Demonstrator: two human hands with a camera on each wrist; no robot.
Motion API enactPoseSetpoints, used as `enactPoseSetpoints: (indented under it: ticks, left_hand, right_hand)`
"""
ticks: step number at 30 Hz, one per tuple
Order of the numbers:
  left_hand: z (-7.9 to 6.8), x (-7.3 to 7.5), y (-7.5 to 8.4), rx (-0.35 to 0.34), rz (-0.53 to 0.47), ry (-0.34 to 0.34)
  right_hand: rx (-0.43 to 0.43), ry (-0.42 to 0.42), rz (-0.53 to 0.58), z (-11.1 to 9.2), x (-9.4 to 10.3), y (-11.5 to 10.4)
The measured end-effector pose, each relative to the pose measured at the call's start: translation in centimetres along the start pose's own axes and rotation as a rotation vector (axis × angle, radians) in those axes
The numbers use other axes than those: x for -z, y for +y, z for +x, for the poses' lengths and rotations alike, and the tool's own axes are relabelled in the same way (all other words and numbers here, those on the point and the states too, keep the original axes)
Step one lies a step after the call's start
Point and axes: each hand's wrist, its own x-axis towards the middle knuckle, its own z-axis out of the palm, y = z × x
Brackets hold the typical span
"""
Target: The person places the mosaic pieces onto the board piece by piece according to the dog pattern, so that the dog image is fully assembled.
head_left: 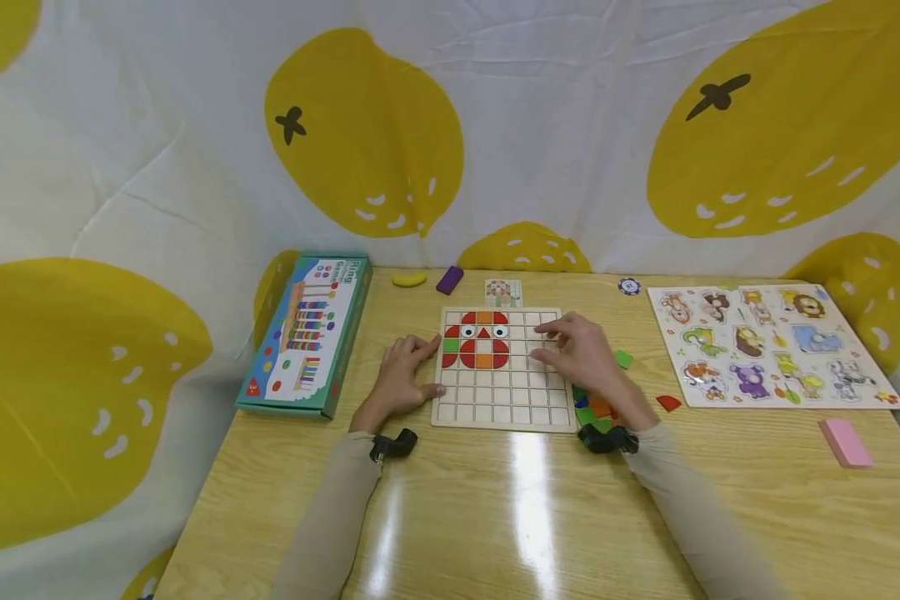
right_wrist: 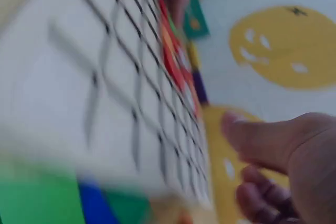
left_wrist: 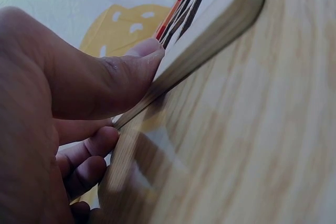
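A wooden grid board (head_left: pixel 495 396) lies on the table, its upper left cells filled with red, orange, green and eye-patterned tiles (head_left: pixel 484 342). My left hand (head_left: pixel 401 375) is at the board's left edge; the thumb (left_wrist: pixel 126 80) touches the rim, apart from the index finger in the head view. Over the board's right side is my right hand (head_left: pixel 581 350), thumb and index finger apart, with nothing visible between them. Loose coloured tiles (head_left: pixel 596 412) lie beside the board, partly hidden under the right forearm. A small picture card (head_left: pixel 503 292) sits behind the board.
At the left stands a green game box (head_left: pixel 307 333). A toy banana (head_left: pixel 409 280), a purple block (head_left: pixel 450 280) and a poker chip (head_left: pixel 629 287) lie along the back. An animal puzzle board (head_left: pixel 772 346), a red tile (head_left: pixel 668 403) and a pink block (head_left: pixel 846 442) are at the right.
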Motion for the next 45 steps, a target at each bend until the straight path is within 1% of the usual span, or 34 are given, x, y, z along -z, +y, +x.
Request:
enactPoseSetpoints:
  ticks: [2,4,6,7,9,11,14,17,19,22,25,28,31,34,36,39,41,45]
  left_hand:
    - [0.0,0.0,0.2,0.005,0.000,-0.001]
    - [-0.1,0.1,0.3,0.015,-0.001,0.003]
    - [-0.2,0.1,0.3,0.022,0.000,0.005]
    - [-0.3,0.1,0.3,0.025,0.005,0.005]
    - [-0.3,0.0,0.2,0.030,0.010,0.003]
    - [-0.2,-0.1,0.2,0.028,0.013,0.002]
    - [-0.1,-0.2,0.2,0.019,0.001,0.001]
    - [0.0,-0.2,0.2,0.007,-0.008,0.004]
    - [0.0,-0.2,0.2,0.004,-0.011,0.005]
    - [0.0,-0.2,0.1,0.000,-0.008,0.013]
    - [0.0,-0.1,0.0,-0.004,-0.006,0.018]
    - [-0.1,-0.1,0.0,-0.008,-0.012,0.018]
    - [0.0,-0.2,0.2,-0.011,-0.020,0.019]
    - [0.0,-0.3,0.3,-0.012,-0.026,0.020]
    - [0.0,-0.3,0.4,-0.010,-0.025,0.022]
    - [0.0,-0.3,0.3,-0.004,-0.019,0.021]
    - [0.0,-0.2,0.3,-0.003,-0.013,0.019]
    - [0.0,-0.1,0.1,-0.002,0.002,0.015]
  right_hand:
    - [-0.055,0.002,-0.087,-1.3,2.5,1.8]
    - [-0.117,-0.014,-0.164,-2.7,4.6,3.5]
    - [-0.161,-0.046,-0.210,-3.9,5.8,5.0]
    - [-0.188,-0.066,-0.214,-4.4,6.2,5.6]
    - [-0.216,-0.095,-0.201,-5.3,6.6,6.5]
    - [-0.234,-0.101,-0.173,-5.8,6.7,6.9]
    - [-0.240,-0.067,-0.141,-6.2,6.6,7.2]
    - [-0.213,-0.023,-0.090,-6.0,6.2,6.9]
    - [-0.204,-0.003,-0.013,-5.5,5.9,6.3]
    - [-0.200,0.025,0.149,-4.4,4.7,4.8]
    - [-0.205,0.050,0.290,-3.2,2.4,2.6]
    - [-0.172,0.049,0.362,-2.0,-0.6,0.2]
    - [-0.084,0.022,0.340,-1.1,-3.2,-1.8]
    - [0.008,0.004,0.236,-0.6,-5.2,-3.0]
    - [0.047,-0.001,0.158,-0.5,-6.0,-3.5]
    - [0.055,-0.008,0.074,-0.5,-6.7,-3.8]
    - [0.053,-0.011,0.065,-0.5,-6.9,-3.9]
    - [0.054,-0.009,0.087,-0.5,-7.1,-3.8]
